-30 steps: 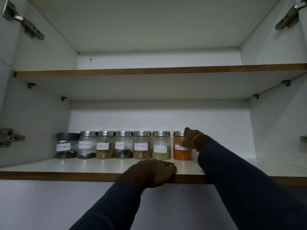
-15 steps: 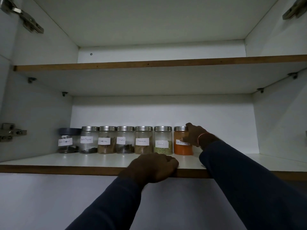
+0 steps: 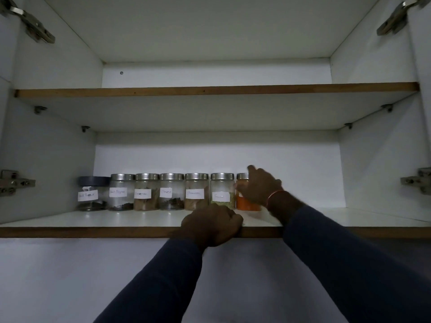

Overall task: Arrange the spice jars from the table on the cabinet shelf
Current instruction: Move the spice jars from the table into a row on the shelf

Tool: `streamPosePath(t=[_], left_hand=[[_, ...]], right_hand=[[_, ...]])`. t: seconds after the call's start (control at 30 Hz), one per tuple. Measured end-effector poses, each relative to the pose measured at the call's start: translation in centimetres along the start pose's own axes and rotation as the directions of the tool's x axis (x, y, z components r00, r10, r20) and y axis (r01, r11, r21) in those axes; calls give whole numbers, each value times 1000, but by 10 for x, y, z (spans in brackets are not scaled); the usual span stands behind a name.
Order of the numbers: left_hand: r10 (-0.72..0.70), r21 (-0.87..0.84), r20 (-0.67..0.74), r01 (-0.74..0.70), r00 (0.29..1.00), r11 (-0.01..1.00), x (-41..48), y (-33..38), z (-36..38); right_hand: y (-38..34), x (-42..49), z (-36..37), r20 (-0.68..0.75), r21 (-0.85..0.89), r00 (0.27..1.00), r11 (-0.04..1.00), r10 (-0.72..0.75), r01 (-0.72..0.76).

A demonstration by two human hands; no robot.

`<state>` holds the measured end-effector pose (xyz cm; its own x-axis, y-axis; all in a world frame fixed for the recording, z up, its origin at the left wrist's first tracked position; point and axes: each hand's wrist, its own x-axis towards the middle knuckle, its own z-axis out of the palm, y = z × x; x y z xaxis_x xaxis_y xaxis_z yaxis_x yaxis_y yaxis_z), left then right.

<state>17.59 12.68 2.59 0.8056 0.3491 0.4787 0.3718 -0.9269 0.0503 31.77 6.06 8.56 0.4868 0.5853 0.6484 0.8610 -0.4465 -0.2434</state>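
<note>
Several labelled glass spice jars stand in a row at the back of the lower cabinet shelf (image 3: 116,221). The leftmost jar (image 3: 91,194) has a dark lid; the others carry steel lids. At the right end stands the jar of orange powder (image 3: 245,202). My right hand (image 3: 258,187) wraps its fingers round that orange jar, covering its label. My left hand (image 3: 212,226) grips the shelf's brown front edge, fingers curled over it, in front of the jar of green spice (image 3: 222,191).
The upper shelf (image 3: 210,89) spans the cabinet above. Metal door hinges (image 3: 14,183) stick out at both side walls. The lower shelf runs on to the right of the orange jar towards the side wall (image 3: 377,173).
My right hand has slid lower and further round the front of the orange jar, hiding its label. The left hand stays on the shelf edge.
</note>
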Motion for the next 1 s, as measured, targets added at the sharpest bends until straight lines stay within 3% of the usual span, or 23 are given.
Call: streamPosePath(t=[0.07, 0.17, 0.23, 0.3, 0.37, 0.43, 0.5, 0.57, 0.63, 0.7, 0.77, 0.83, 1.0], left_hand=[[35, 48, -137, -29, 990, 998, 0, -2, 1], [81, 196, -456, 11, 886, 981, -18, 6, 8], [69, 253, -494, 68, 867, 965, -31, 19, 8], [139, 265, -483, -7, 865, 964, -53, 29, 7], [149, 35, -547, -155, 824, 987, -97, 32, 19], [51, -289, -582, -265, 812, 920, -170, 30, 56], [-85, -544, -417, -174, 905, 821, -262, 30, 114], [-283, -682, -170, 95, 944, 726, -353, 30, 173], [-499, -720, 55, 380, 865, 580, -442, 34, 226], [-623, -742, 199, 531, 757, 408, -511, 40, 260], [-655, -734, 325, 619, 682, 280, -554, 53, 276], [-661, -718, 369, 652, 654, 245, -571, 63, 286], [-624, -622, 516, 758, 587, 198, -567, 52, 305]], right_hand=[[-18, -37, -5, 57, -19, 989, 991, -133, 135], [-32, -101, -20, 48, -62, 974, 973, -221, 224], [-32, -139, -33, -21, -56, 968, 967, -248, 247], [-27, -187, -34, -98, 62, 955, 956, -279, 285], [-17, -249, -17, -100, 213, 950, 927, -294, 309], [-7, -324, 18, 53, 349, 971, 915, -234, 201], [3, -402, 65, 290, 420, 949, 907, -123, -11], [9, -474, 110, 521, 441, 854, 850, 19, -288], [14, -546, 147, 688, 410, 710, 726, 152, -552], [18, -599, 170, 765, 344, 591, 611, 258, -713], [17, -635, 183, 799, 264, 491, 530, 348, -806], [8, -656, 191, 805, 202, 433, 499, 405, -843], [-21, -675, 204, 851, 209, 411, 508, 326, -836]])
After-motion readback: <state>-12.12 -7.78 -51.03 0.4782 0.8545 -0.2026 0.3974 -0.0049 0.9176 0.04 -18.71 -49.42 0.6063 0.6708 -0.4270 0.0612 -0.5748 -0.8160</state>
